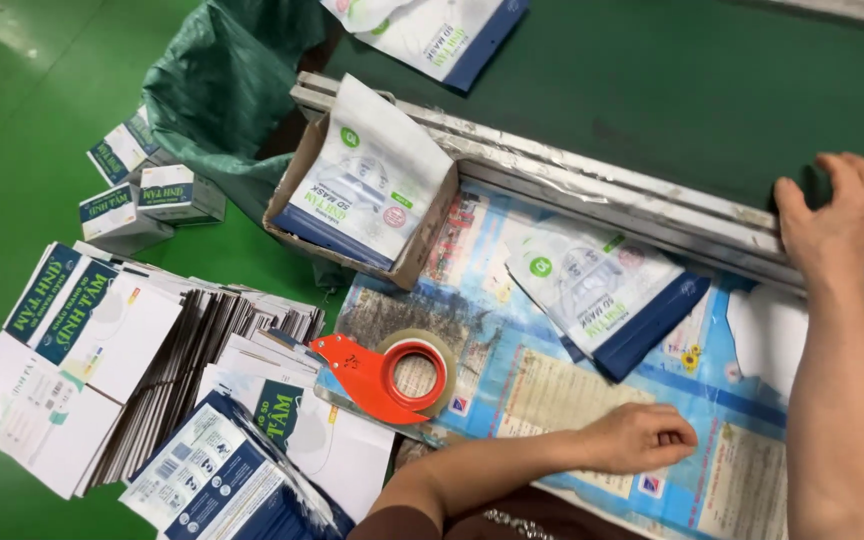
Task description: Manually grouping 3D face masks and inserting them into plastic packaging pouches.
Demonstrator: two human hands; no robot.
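My left hand (642,437) rests flat, fingers loosely curled, on a blue printed sheet (542,380) that covers the work surface. It holds nothing. My right hand (832,215) reaches up and lies on the metal rail (592,185) at the edge of a dark green conveyor belt (672,90), holding nothing. Between the hands lies a white and blue mask packet (602,295). A red tape dispenser (387,375) with a roll of clear tape sits left of my left hand. A small cardboard box (422,245) holds more mask packets (367,180).
Stacks of flat, unfolded white and blue cartons (102,350) lie at the left on the green floor (12,130). A few assembled small boxes (147,195) sit beside a green sack (222,80). Another mask packet (432,35) rides on the belt.
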